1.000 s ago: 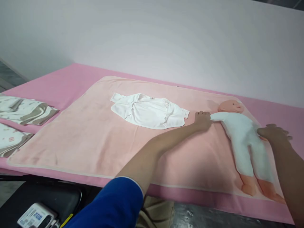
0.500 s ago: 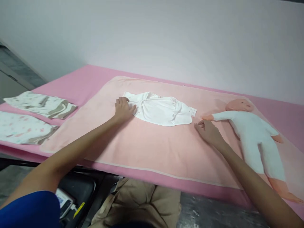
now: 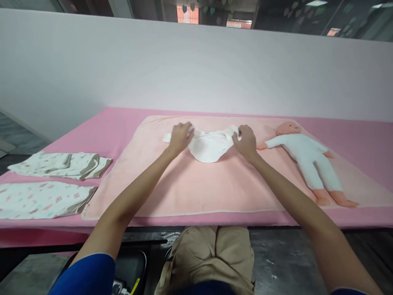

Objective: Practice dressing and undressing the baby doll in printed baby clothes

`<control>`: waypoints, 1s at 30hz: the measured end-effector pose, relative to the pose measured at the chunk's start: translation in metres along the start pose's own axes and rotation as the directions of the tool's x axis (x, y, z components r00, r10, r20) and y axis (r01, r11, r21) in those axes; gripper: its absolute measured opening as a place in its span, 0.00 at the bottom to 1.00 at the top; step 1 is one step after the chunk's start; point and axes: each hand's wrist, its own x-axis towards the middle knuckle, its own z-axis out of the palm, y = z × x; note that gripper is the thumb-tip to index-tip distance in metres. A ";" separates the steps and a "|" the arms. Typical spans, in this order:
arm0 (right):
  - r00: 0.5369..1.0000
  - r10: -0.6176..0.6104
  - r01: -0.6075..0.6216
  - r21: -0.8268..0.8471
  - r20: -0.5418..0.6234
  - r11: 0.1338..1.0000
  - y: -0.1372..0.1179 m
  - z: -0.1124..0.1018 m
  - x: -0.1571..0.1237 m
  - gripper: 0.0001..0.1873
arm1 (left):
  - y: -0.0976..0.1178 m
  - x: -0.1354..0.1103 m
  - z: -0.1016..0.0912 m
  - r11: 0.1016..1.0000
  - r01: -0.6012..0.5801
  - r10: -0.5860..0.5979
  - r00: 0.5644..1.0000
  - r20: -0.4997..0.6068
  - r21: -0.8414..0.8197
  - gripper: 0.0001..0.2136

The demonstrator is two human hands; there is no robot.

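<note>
Between my hands hangs a small white baby shirt [image 3: 209, 146], its upper part raised off the peach cloth [image 3: 196, 188] and its lower edge curved. My left hand [image 3: 181, 137] is closed on the left shoulder of the shirt, and one sleeve sticks out beyond that hand. On the other side, my right hand [image 3: 245, 141] pinches the right shoulder. A baby doll [image 3: 303, 151] in a white body suit lies on its back to the right of my right hand, one arm stretched toward it.
Folded patterned cloths [image 3: 61, 165] and a second folded print cloth [image 3: 43, 200] lie at the left on the pink table cover [image 3: 123, 127]. A pale partition wall [image 3: 196, 73] rises behind. Under the front edge is a dark chair seat [image 3: 132, 262].
Both hands have come closer together and now grip the shirt, which lay flat before and is now partly lifted. The camera view has tilted up and turned.
</note>
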 end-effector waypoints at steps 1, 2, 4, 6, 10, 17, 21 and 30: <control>0.994 -0.111 0.111 0.040 -0.017 0.993 -0.018 0.002 -0.001 0.05 | 0.017 -0.001 0.002 0.991 -0.133 0.133 0.991 0.026 0.000 0.12; 0.978 -0.209 0.207 0.072 0.021 0.976 -0.033 0.006 -0.007 0.07 | 0.031 -0.005 0.005 0.973 -0.232 0.231 0.970 0.071 -0.003 0.12; 0.930 -0.333 0.320 0.103 0.154 0.942 -0.051 0.018 -0.027 0.09 | 0.046 -0.022 0.013 0.949 -0.316 0.313 0.936 0.160 -0.007 0.14; 0.906 -0.328 0.312 0.100 0.267 0.945 -0.048 0.032 -0.055 0.13 | 0.041 -0.046 0.021 0.966 -0.260 0.254 0.944 0.209 0.001 0.20; 0.952 -0.085 0.064 0.081 0.295 0.995 -0.010 0.048 -0.091 0.15 | 0.003 -0.085 0.029 0.997 -0.075 0.077 0.972 0.223 -0.016 0.23; 0.919 -0.171 0.093 0.226 0.354 0.970 0.010 0.029 -0.073 0.09 | 0.003 -0.085 0.013 0.997 -0.036 0.056 0.939 0.340 -0.067 0.11; 0.921 -0.254 0.158 0.313 0.296 0.937 0.002 -0.024 -0.107 0.11 | 0.019 -0.110 -0.035 0.993 -0.018 0.066 0.910 0.410 -0.120 0.11; 0.647 -0.496 0.303 0.401 0.580 0.865 0.000 -0.118 -0.185 0.21 | 0.033 -0.159 -0.125 0.934 0.076 0.247 0.567 0.786 -0.348 0.17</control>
